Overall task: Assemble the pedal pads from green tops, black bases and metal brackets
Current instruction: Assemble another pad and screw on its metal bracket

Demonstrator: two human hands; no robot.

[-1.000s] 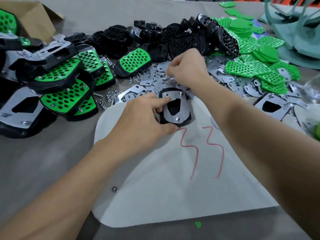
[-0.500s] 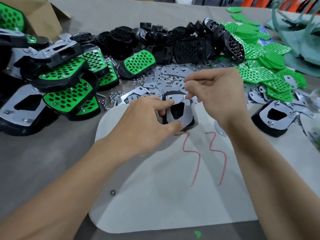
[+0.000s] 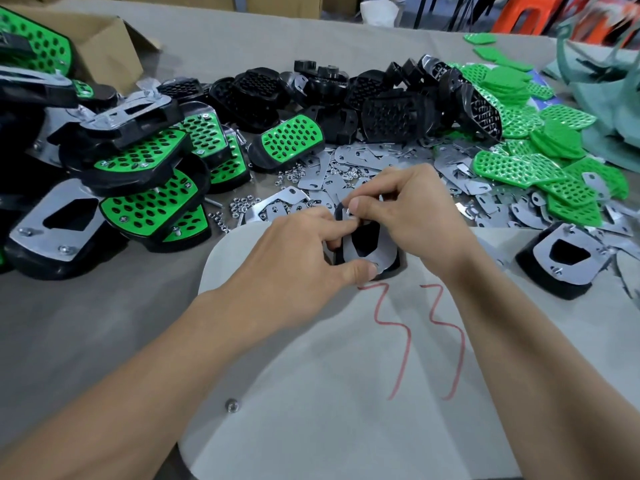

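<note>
A pedal pad (image 3: 369,249) lies upside down on the white board (image 3: 311,375), its black base under a shiny metal bracket. My left hand (image 3: 294,268) grips its left and near edges, thumb on the bracket's near end. My right hand (image 3: 412,216) is over the far end, thumb and fingers pinching something small at the bracket's top; what it pinches is too small to tell. Loose green tops (image 3: 540,161) lie at the right, black bases (image 3: 381,98) at the back, flat brackets (image 3: 374,161) and nuts (image 3: 242,204) just behind the pad.
Finished pads (image 3: 138,188) are stacked at the left beside a cardboard box (image 3: 104,43). Another upturned pad (image 3: 568,258) sits at the right. A single nut (image 3: 232,405) lies on the board near my left forearm. Teal bags (image 3: 606,64) are at the far right.
My right hand came back from the pile of brackets and nuts to the pad's far end and closed its fingertips there. My left hand stayed on the pad.
</note>
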